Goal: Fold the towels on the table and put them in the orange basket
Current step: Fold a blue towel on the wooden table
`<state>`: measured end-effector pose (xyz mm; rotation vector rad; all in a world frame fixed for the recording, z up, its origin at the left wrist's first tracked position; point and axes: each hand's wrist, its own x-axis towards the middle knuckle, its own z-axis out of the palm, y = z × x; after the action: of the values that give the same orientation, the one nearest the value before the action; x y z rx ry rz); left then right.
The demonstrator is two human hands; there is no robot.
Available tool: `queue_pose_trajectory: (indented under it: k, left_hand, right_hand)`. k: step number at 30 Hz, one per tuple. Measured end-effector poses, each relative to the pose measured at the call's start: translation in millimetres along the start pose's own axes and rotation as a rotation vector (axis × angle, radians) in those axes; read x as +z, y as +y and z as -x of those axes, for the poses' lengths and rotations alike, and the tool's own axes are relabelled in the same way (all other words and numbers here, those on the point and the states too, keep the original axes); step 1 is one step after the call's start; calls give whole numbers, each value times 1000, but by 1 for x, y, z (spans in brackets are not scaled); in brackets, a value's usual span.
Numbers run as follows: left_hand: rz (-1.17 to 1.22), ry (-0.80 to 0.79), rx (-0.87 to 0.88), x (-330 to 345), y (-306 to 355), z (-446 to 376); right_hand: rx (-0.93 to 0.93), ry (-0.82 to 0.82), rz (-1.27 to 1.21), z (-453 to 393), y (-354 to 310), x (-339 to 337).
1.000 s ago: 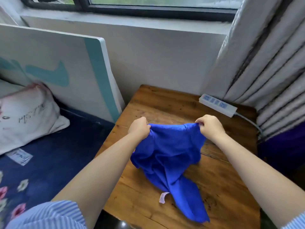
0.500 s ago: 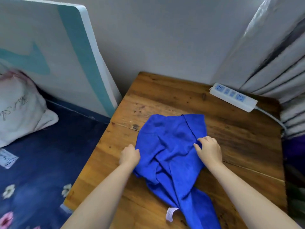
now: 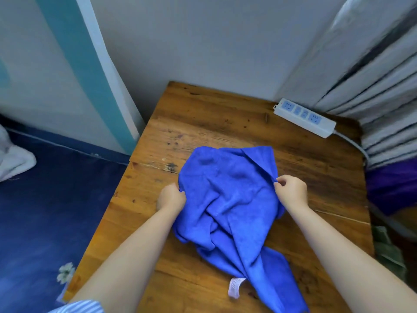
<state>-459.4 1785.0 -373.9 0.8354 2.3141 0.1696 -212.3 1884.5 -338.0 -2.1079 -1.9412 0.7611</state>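
A bright blue towel (image 3: 230, 195) lies crumpled on the wooden table (image 3: 203, 123), its far part spread flat and its near end trailing toward me with a white label (image 3: 235, 288). My left hand (image 3: 170, 197) grips the towel's left edge with curled fingers. My right hand (image 3: 291, 190) pinches the right edge where a fold runs up to the far corner. No orange basket is in view.
A white power strip (image 3: 303, 117) lies at the table's far right corner, its cable running off the right edge. Grey curtains (image 3: 379, 71) hang at the right. A white and teal board (image 3: 74, 71) leans on the wall left of the table, above dark blue bedding (image 3: 45, 211).
The towel, held up a second ago, has been laid on the table. Both hands have slid back along its side edges and then apart, spreading the towel wider. The camera tilted down.
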Motion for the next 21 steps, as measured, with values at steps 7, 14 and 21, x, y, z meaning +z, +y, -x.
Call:
queue_pose_trajectory:
  k: [7,14,21]
  left_hand:
    - [-128,-18,121,5,5,3]
    - [396,-57,152,-27,3,6]
    - [616,-33,154,-110,14,27]
  right_hand:
    - [139,18,38,20,12,3]
    - [234,232,-259,32,4,-20]
    - [295,288,-606,36,-28,-79]
